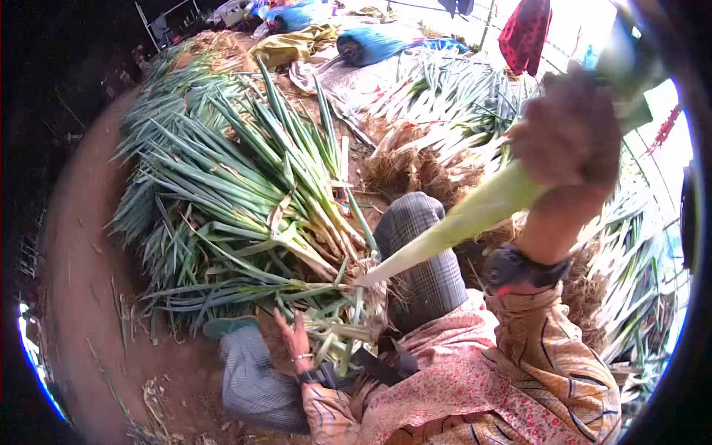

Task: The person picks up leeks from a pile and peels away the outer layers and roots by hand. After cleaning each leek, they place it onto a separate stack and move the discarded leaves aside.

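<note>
The leek (pixel 475 215) you hold aloft could slip or snap: you grip it only near its leafy end, and the white root end hangs unsupported over your knee (pixel 417 226). Your right hand (pixel 571 130) has its fingers wrapped tight round the stalk. Your left hand (pixel 291 343) rests low, fingers spread loosely on trimmed leaves (pixel 335 335) beside the pile (pixel 222 178) on the dirt floor (pixel 89 245).

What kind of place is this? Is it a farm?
Probably an outdoor farm yard where leeks get sorted. A big leek pile lies on bare dirt ground, blue bundles sit behind, and the right hand holds up a single stalk.
</note>
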{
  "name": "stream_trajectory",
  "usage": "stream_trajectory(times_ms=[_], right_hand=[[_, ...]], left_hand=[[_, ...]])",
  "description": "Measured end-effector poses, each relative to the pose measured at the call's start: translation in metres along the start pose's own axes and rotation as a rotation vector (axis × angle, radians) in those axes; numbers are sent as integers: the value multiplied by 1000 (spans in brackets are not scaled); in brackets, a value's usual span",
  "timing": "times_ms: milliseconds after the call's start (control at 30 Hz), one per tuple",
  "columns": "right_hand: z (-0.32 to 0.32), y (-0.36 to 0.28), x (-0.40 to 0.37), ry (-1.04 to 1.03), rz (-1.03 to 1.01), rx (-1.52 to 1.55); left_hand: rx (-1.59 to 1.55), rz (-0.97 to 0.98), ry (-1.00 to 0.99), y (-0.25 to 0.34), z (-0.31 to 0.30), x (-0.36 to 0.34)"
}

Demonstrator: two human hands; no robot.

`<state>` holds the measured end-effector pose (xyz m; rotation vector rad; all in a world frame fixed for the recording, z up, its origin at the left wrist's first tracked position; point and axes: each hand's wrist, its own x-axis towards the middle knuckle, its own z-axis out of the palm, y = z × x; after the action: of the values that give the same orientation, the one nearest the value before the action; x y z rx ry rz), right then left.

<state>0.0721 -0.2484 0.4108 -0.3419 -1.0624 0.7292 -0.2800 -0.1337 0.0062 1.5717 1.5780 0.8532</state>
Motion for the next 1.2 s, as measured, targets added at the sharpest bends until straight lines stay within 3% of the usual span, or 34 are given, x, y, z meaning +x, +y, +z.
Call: stream_trajectory(times_ms=[33, 67, 167, 233, 300, 333, 367, 433, 500, 533, 567, 633, 667, 800, 833, 900, 967, 1000, 1033, 1100, 1167, 1200], right_hand=[[0, 26, 2, -68, -73, 37], [-2, 35, 5, -131, 12, 0], [7, 74, 3, -100, 182, 141], [17, 95, 0, -126, 273, 400], [28, 109, -3, -29, 306, 385], [36, 115, -3, 81, 291, 378], [42, 121, -2, 188, 277, 370], [57, 137, -1, 431, 200, 254], [56, 147, -2, 493, 293, 215], [51, 154, -1, 362, 258, 158], [58, 159, -4, 523, 264, 128], [61, 172, -3, 546, 210, 130], [69, 175, 1, 653, 198, 112], [37, 214, -67, 518, 478, -174], [28, 225, -94, 421, 548, -308], [-4, 207, -111, 483, 849, -127], [-43, 211, -113, 176, 867, -757], [-64, 212, -121, -47, 823, -1235], [-38, 186, -89, -195, 1001, -1485], [-55, 190, -78, -87, 546, -1193], [0, 167, -41, -52, 497, -583], [17, 156, -32, -13, 527, -556]], left_hand=[[-229, 101, -169, 99, -7, 1], [-269, 289, -249, 146, -17, -8], [-252, 735, -483, 213, -13, -25], [-377, 564, -638, 232, -4, -52], [-631, 352, -857, 217, 14, -56], [-573, 276, -667, 219, 15, -67], [-408, 400, -505, 226, 15, -70], [-509, 438, -317, 209, 34, -75], [-520, 420, -197, 201, 42, -76], [-523, 414, -137, 201, 41, -73], [-527, 410, -109, 203, 38, -69], [-538, 395, -63, 209, 32, -67], [-517, 452, -16, 203, 35, -63], [-402, 306, 37, 215, 13, -52], [-250, 509, 123, 207, 6, -43], [-157, 511, 141, 200, -3, -39], [-152, 481, 143, 192, -10, -43], [-168, 474, 156, 189, -11, -43], [-191, 468, 177, 189, -11, -42], [-98, 527, 187, 187, -11, -44], [-59, 601, 236, 178, -3, -40], [8, 726, 321, 166, 3, -38]])
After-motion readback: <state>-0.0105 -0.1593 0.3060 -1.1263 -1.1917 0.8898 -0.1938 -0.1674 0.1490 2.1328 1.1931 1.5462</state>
